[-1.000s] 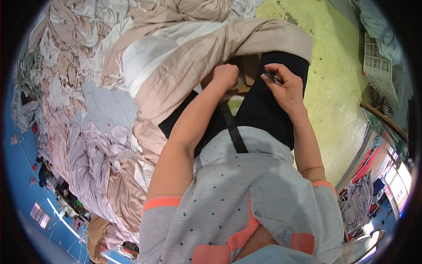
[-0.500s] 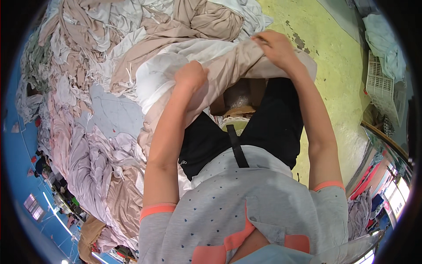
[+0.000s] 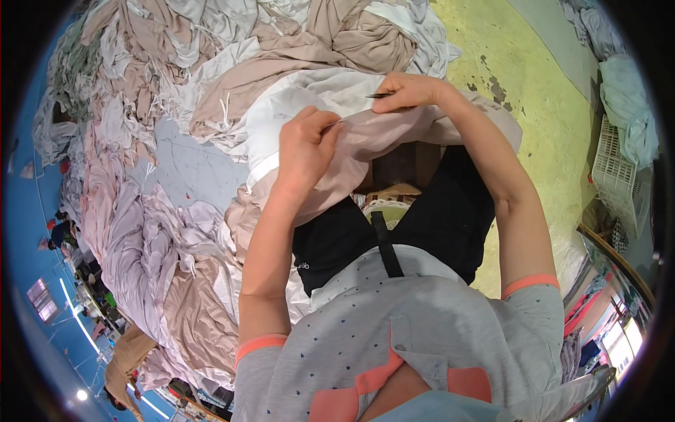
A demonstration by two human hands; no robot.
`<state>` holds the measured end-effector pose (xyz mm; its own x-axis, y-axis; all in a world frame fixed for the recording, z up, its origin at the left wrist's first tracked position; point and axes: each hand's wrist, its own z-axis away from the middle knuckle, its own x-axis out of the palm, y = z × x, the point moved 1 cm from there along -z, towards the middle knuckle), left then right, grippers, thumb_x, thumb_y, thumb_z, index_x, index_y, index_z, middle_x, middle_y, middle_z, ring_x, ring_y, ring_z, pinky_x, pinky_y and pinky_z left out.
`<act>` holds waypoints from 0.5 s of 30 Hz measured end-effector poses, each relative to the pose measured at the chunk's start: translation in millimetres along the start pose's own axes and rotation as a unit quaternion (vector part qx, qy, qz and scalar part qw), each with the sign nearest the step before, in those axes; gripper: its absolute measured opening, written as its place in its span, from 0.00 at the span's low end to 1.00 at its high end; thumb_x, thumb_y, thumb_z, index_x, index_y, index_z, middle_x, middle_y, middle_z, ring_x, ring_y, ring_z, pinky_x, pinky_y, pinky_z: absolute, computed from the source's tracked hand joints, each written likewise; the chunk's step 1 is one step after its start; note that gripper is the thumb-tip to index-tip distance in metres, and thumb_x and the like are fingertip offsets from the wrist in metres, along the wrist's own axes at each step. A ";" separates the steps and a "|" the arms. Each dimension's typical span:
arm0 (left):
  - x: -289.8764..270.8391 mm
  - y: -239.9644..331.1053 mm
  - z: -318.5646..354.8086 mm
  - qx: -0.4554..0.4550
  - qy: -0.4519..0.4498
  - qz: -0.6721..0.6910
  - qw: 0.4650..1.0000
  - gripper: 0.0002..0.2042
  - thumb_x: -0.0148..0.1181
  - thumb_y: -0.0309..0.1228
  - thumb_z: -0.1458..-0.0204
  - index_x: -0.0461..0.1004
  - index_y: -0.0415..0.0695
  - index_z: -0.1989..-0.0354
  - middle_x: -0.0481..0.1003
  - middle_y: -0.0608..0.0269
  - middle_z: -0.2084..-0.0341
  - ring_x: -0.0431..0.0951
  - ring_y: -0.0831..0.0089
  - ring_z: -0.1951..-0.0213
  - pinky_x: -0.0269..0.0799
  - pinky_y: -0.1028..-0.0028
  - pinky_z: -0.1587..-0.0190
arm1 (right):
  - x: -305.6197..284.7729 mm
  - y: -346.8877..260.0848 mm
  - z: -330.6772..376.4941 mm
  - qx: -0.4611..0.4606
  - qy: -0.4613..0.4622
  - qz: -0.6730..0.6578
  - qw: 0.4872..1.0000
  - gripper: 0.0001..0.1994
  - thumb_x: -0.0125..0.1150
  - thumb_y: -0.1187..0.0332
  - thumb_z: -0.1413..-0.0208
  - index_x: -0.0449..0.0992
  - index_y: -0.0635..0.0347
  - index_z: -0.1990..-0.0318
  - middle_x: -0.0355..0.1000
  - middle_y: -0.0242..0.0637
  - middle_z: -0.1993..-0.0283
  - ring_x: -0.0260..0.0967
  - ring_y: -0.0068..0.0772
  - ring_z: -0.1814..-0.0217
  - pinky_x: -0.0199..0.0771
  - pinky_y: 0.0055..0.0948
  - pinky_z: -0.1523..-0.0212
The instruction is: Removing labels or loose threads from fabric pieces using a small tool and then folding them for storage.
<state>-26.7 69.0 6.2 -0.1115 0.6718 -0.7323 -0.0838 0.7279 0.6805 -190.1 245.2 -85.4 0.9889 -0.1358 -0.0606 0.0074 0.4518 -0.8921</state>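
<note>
A long, soft cloth of beige and white fabric (image 3: pixel 383 130) lies in loose folds across the person's lap and knees, its white part (image 3: pixel 292 95) toward the far left and its beige part nearer and to the right. The left hand (image 3: pixel 307 149) is on the left of the folds, thumb and fingers pinched together, apparently grasping a bit of the cloth near its upper fold; whether a thread is caught there too is too small to tell. The right hand (image 3: pixel 413 91), farther away and to the right, has its fingers curled around a small, dark, slender pointed tool (image 3: pixel 380 95), whose tip points left toward the left hand.

To do this well, the left pinch should hold the cloth lightly taut, so that the spot between the hands lies flat. The tool's tip is best kept almost parallel to the fabric, since a steep point could snag or nick so soft a weave, and clear of the left fingertips. The slack is better gathered on the thighs than left to slide toward the brown cardboard box (image 3: pixel 402 167) between the knees or the worn yellow floor (image 3: pixel 538 133) on the right.
</note>
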 end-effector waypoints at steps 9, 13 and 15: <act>-53.9 14.1 24.8 0.034 -0.004 -0.002 0.999 0.07 0.65 0.23 0.58 0.78 0.39 0.68 0.70 0.57 0.82 0.72 0.66 0.77 0.66 0.71 0.72 | -70.0 50.7 121.9 -0.025 0.243 0.104 0.964 0.14 0.70 0.63 0.61 0.72 0.62 0.78 0.62 0.23 0.83 0.55 0.16 0.78 0.57 0.24 0.77; -58.1 35.5 39.5 0.039 -0.094 0.039 0.994 0.11 0.66 0.21 0.59 0.79 0.39 0.65 0.70 0.60 0.78 0.71 0.71 0.77 0.67 0.75 0.72 | -79.8 29.3 218.5 -0.033 0.453 0.307 0.836 0.09 0.65 0.73 0.66 0.73 0.66 0.76 0.68 0.42 0.81 0.64 0.26 0.78 0.63 0.27 0.74; -60.1 32.6 41.5 0.065 -0.102 0.051 0.991 0.08 0.65 0.19 0.59 0.78 0.39 0.67 0.70 0.60 0.77 0.72 0.71 0.77 0.67 0.75 0.73 | -81.6 19.8 271.6 -0.013 0.531 0.296 0.794 0.06 0.61 0.77 0.64 0.74 0.65 0.74 0.70 0.42 0.79 0.66 0.26 0.76 0.65 0.27 0.73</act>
<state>18.4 58.0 71.3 0.0908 0.7475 -0.6580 0.0472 0.6567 0.7526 -230.3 504.7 23.4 0.1357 -0.5796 -0.8035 -0.4281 0.6971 -0.5752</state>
